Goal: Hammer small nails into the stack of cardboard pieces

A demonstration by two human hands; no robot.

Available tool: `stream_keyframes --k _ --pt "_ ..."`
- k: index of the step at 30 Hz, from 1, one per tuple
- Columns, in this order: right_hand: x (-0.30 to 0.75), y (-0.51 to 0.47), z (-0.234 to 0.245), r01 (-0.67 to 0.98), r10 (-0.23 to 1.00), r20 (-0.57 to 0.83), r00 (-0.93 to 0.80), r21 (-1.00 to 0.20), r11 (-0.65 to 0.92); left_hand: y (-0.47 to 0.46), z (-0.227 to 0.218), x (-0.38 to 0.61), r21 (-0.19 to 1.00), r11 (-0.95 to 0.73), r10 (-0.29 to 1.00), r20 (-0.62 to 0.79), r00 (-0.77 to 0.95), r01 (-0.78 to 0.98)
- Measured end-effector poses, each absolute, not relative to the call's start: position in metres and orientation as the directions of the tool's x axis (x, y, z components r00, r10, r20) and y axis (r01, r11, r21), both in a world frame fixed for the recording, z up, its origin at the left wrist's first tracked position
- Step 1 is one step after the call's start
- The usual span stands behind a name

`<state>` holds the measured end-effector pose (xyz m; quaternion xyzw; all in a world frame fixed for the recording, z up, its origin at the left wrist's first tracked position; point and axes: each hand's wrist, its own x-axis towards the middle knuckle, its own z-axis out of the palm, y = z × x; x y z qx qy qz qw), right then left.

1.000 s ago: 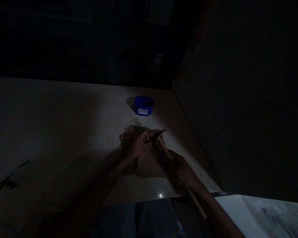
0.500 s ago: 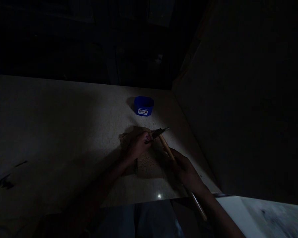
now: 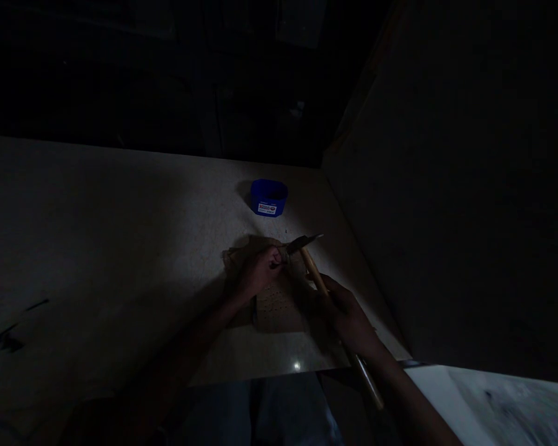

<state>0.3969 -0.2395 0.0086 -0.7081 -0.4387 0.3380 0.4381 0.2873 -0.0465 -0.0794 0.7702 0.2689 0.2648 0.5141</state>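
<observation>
My right hand is wrapped round the wooden handle of a hammer, whose dark metal head lies close to the fingers of my other hand. My left hand is closed in a pinch over the far part of a brown block or board. Whatever sits between its fingertips is too dark and small to make out. Several small dark dots, holes or nail heads, mark the board's near face. Shadow covers much of the board between my hands.
Beyond my hands stands a blue plastic tub with a white label. Several thin dark pieces lie at the left on the pale tabletop. A dark upright panel borders the table's right side. The room is very dim.
The hammer head has shifted slightly right and up, a little away from my left fingers. My left hand keeps its pinch in about the same place.
</observation>
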Motion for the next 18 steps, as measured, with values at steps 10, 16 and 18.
stream_keyframes --k 10,16,18 --pt "0.394 -0.240 0.003 0.076 0.868 -0.238 0.435 -0.951 -0.299 -0.046 -0.079 0.284 0.930 -0.345 0.677 0.153 0.720 0.127" --pt "0.397 -0.234 -0.011 -0.162 0.828 -0.278 0.487 -0.960 -0.227 -0.045 -0.084 0.283 0.952 -0.282 0.690 0.116 0.715 0.119" --pt "0.401 -0.231 -0.023 -0.250 0.832 -0.290 0.474 -0.950 -0.189 -0.045 -0.087 0.283 0.966 -0.241 0.690 0.101 0.717 0.096"
